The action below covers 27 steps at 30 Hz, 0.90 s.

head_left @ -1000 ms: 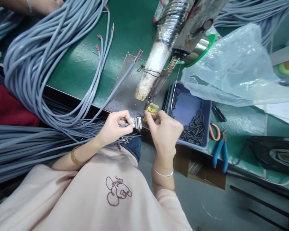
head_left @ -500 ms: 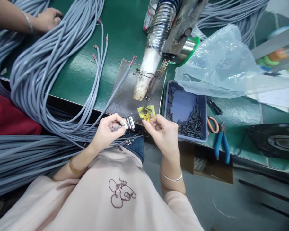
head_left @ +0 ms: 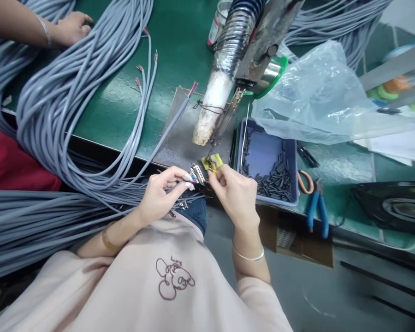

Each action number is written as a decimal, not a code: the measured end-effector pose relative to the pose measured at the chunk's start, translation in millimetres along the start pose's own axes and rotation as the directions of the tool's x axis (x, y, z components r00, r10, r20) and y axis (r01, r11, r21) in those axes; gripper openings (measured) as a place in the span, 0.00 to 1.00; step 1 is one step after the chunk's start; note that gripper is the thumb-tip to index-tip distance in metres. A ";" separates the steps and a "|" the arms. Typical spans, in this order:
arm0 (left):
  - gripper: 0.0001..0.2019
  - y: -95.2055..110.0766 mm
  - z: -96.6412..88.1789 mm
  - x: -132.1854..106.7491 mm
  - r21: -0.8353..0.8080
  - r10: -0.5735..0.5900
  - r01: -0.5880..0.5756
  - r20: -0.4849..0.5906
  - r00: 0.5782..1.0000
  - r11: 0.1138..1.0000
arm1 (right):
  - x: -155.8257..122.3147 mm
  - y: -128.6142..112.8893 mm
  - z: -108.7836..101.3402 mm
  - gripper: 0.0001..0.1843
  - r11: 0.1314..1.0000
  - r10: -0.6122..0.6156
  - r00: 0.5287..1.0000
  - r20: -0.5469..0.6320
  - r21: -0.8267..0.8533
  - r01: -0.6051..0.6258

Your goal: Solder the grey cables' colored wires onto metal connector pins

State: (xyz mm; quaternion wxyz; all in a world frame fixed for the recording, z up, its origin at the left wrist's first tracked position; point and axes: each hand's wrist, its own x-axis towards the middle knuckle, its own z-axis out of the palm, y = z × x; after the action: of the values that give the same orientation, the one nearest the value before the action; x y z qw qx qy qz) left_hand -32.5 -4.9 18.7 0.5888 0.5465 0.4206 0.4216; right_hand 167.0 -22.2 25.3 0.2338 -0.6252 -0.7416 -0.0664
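My left hand [head_left: 168,191] is closed, its thumb and finger pinching a grey cable just behind a metal D-sub connector [head_left: 198,174]. Small coloured wires show at the connector's pins; white covers sit on the fingertips. My right hand [head_left: 233,191] pinches the lower edge of a yellow soldering sponge [head_left: 212,162] with dark burn marks. Directly above the sponge, the tip of a fixed soldering iron [head_left: 224,121] points down at it; whether they touch I cannot tell. The connector is just left of the sponge.
Right of my right hand stands a blue bin [head_left: 267,199] of black tubes, then pliers [head_left: 318,207]. A solder spool [head_left: 271,76] and wrapped duct [head_left: 210,101] hang overhead. Cable bundles [head_left: 79,92] fill the left, where another person's hand [head_left: 72,27] rests. A plastic bag [head_left: 311,97] lies right.
My left hand has brought the connector rightward, closer to the sponge. The sponge has shifted and tilted under the iron tip with my right hand. A pale strand now shows across the bin's left side.
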 end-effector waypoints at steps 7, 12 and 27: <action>0.11 -5.9 15.1 20.3 -0.218 -0.123 0.145 0.108 0.986 0.965 | -22.2 1.1 1.9 0.12 0.910 0.233 0.879 -0.415 0.413 -0.046; 0.14 -4.2 16.7 26.1 -0.236 -0.156 0.178 0.107 0.982 0.956 | -29.8 -5.6 12.5 0.05 0.939 0.133 0.920 -0.369 0.344 0.002; 0.05 -0.2 20.4 46.0 -0.087 -0.068 0.067 -0.008 0.998 0.994 | -13.0 -11.0 16.7 0.08 0.856 0.183 0.955 -0.235 0.515 -0.037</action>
State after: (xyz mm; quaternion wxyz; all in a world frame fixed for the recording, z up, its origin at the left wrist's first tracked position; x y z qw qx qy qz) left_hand 0.4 33.2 17.9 0.6236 0.5037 0.4234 0.4220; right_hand 153.5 -29.6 7.2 0.4935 -0.5683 -0.6559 0.0576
